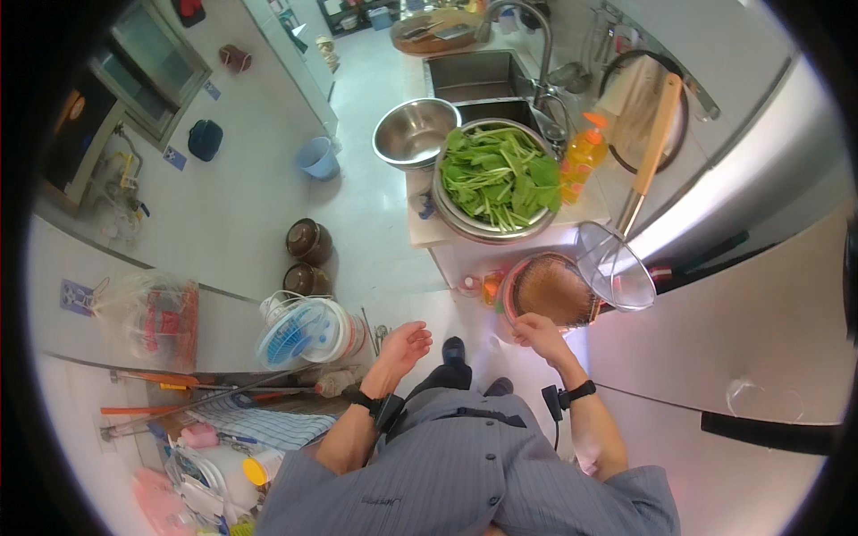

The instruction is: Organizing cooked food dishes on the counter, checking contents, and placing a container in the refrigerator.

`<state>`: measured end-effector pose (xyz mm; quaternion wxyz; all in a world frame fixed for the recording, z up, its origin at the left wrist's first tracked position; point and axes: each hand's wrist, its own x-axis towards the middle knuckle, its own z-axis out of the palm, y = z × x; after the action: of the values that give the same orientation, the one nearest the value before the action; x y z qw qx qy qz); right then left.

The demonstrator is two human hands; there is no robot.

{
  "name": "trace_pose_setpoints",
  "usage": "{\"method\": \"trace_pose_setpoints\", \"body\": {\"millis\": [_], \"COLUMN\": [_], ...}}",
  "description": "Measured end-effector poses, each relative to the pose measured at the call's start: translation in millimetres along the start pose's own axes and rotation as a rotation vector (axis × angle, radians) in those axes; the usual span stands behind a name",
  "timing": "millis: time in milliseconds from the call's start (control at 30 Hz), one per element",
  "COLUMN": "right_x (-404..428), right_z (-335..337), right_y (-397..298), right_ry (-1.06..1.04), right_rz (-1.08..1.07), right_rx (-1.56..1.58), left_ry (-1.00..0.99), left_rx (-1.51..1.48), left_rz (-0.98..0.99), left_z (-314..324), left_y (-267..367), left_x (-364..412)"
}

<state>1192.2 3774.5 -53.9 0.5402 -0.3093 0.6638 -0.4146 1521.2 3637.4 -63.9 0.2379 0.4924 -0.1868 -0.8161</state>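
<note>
My left hand (406, 344) hangs in front of me above the floor, its fingers loosely bent and nothing in them. Over the near edge of a round brown woven basket (553, 289), my right hand (541, 337) has curled fingers; I cannot tell whether it touches the rim. Cut leafy greens (499, 175) are heaped in a metal bowl (462, 224) at the counter's near end. An empty stainless steel bowl (414, 132) stands left of them. A wire-mesh strainer (620, 268) with a wooden handle leans to the right, beside the basket.
A double sink (477, 72) with a curved faucet (551, 40) lies beyond the greens. An orange-capped soap bottle (584, 161) stands at their right. A fan (295, 335), a pale tub (345, 328) and lidded brown jars (310, 241) line the left. A metallic fridge-like front (751, 321) bounds the right.
</note>
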Motion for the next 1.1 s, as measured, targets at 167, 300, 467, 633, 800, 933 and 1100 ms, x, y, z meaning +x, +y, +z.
{"method": "trace_pose_setpoints", "body": {"millis": [167,300,467,633,800,933,1100], "right_x": [46.3,91.0,176.8,261.7,335.1,355.3,420.7], "right_z": [45.8,95.6,156.8,207.3,228.4,254.2,295.7], "right_y": [-38.1,-80.1,-101.4,-152.5,-159.3,-172.2,-168.7], "right_ry": [-0.114,-0.136,0.048,0.262,0.566,0.47,0.202], "right_rz": [-0.058,-0.121,-0.505,-0.556,-0.377,-0.224,-0.529], "right_rx": [-0.289,-0.399,-0.963,-1.149,-1.212,-1.176,-0.772], "left_ry": [0.027,0.0,-0.045,0.04,0.082,0.069,0.143], "left_rx": [-0.077,-0.124,-0.184,-0.174,-0.224,-0.307,-0.343], "left_rz": [0.057,0.07,0.131,0.125,0.11,0.119,0.062], "left_z": [-39.9,-70.6,-101.4,-157.1,-209.3,-235.5,-233.0], "left_y": [29.9,76.6,165.1,228.9,247.4,240.9,261.4], "left_x": [7.7,36.7,63.7,69.7,69.7,74.7,87.2]}}
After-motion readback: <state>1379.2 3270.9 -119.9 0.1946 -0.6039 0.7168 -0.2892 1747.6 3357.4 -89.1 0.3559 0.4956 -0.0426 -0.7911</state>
